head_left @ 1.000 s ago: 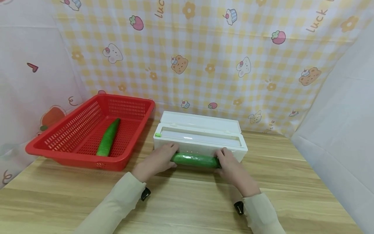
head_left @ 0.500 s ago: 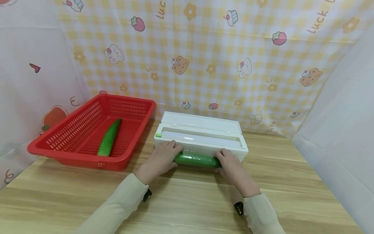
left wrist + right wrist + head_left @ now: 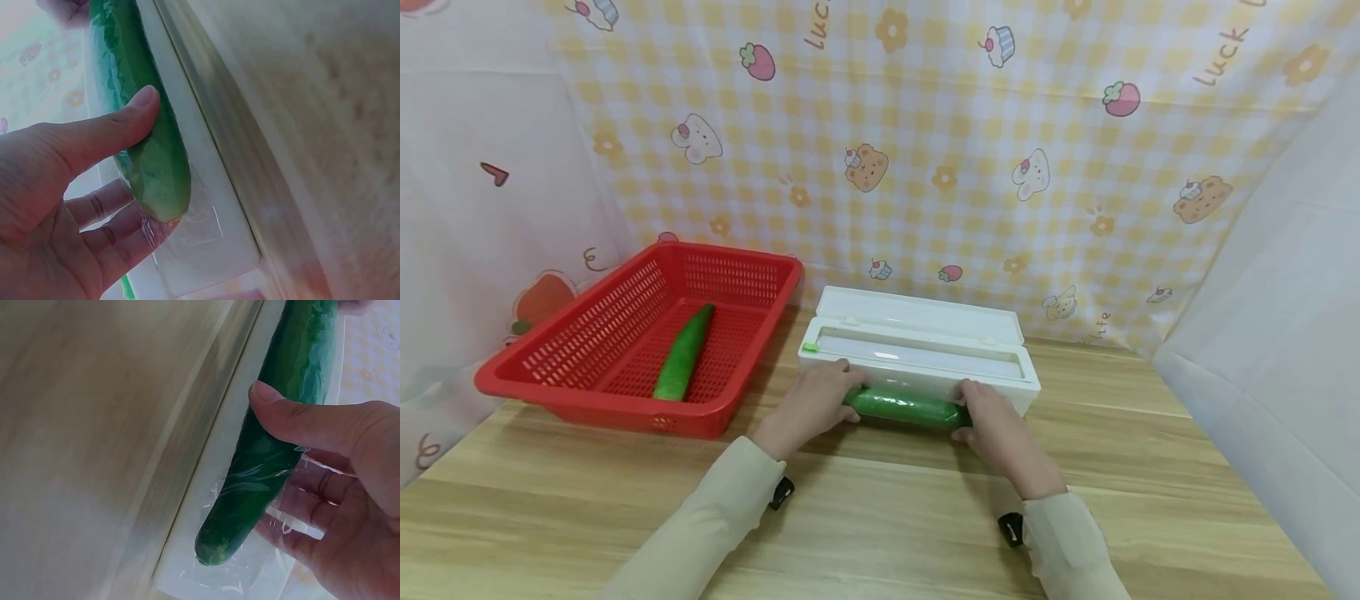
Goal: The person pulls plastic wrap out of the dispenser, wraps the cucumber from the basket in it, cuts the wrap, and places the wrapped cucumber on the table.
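Observation:
A green cucumber (image 3: 910,407) with clear plastic wrap around it lies level against the front of a white cling film dispenser (image 3: 917,379). My left hand (image 3: 816,400) grips its left end, thumb across the near side and fingers behind, as the left wrist view shows. At the other end my right hand (image 3: 1000,429) holds it the same way. Loose clear film (image 3: 203,212) spreads past the cucumber's left end over the dispenser's face. More film (image 3: 244,569) hangs crumpled around the right tip in the right wrist view.
The dispenser's lid (image 3: 921,314) stands raised at the back, with a green slider (image 3: 810,347) at the left of its opening. A red plastic basket (image 3: 741,408) holding another cucumber (image 3: 685,354) sits to the left. A patterned curtain (image 3: 925,125) closes off the back.
My left hand shifts slightly along the cucumber's left end, its fingers moving a little. The right hand keeps its hold, and the cucumber stays against the dispenser.

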A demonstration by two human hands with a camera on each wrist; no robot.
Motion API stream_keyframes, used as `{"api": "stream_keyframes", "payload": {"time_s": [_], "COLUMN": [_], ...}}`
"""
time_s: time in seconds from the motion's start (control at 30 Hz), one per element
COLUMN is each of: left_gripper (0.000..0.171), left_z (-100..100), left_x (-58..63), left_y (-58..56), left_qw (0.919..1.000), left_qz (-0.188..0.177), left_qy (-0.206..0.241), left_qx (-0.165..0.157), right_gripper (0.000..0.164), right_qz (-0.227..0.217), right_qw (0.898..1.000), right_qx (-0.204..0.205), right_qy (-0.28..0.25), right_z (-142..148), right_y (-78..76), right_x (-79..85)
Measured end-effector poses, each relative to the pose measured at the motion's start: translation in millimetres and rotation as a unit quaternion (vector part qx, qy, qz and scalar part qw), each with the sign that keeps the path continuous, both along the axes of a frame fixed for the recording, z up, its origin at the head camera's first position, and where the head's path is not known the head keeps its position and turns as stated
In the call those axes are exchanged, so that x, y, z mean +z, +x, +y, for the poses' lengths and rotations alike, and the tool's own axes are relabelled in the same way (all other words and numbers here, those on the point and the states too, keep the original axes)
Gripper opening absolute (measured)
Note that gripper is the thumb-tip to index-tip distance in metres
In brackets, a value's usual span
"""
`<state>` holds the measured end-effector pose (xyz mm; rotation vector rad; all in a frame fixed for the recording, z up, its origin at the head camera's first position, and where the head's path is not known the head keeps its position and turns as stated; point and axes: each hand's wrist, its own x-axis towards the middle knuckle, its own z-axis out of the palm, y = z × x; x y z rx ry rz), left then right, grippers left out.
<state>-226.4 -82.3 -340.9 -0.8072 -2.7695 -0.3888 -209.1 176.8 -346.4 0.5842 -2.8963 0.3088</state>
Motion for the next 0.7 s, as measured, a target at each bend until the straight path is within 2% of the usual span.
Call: {"api": "stream_keyframes", "payload": {"time_s": [0.27, 0.7], "left_gripper": [0.045, 0.043], "left_z": [-0.6, 5.1], "left_x": [-0.4, -5.6], "left_y": [-3.7, -2.2], "left_qw": [0.9999, 0.9989], "left_qz": [-0.013, -0.039], "left_qy": [-0.006, -0.019], "left_qx": [0.003, 0.020], "right_gripper": [0.034, 0.030], "right_qz": [-0.016, -0.039], "right_qw": [1.000, 0.999], "right_qx": [-0.002, -0.005], "right_qy": [-0.016, 0.019], "right_z": [-0.7, -11.0], "right_y": [-4.8, 0.1], "right_x": [1.8, 2.8]}}
